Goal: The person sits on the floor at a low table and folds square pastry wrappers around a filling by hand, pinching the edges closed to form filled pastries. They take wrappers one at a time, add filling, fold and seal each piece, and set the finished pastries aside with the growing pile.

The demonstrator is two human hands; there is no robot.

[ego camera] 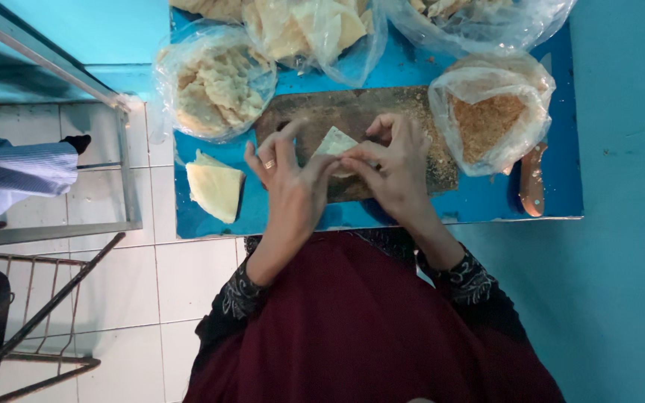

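Note:
Both hands meet over a dark wooden cutting board [315, 112] on a blue table [487, 201]. My left hand [289, 175], with a ring on one finger, and my right hand [397, 168] pinch a pale folded pastry sheet [335, 140] between their fingertips. The sheet forms a small triangle above the board. A stack of folded pale triangles [216, 188] lies on the table just left of my left hand.
An open bag of brown crumbly filling [490, 119] stands right of the board, with a wooden-handled knife [533, 179] beside it. Bags of pale pastry pieces [214, 86] line the far side. A metal rack [39, 313] stands on the white tiled floor at left.

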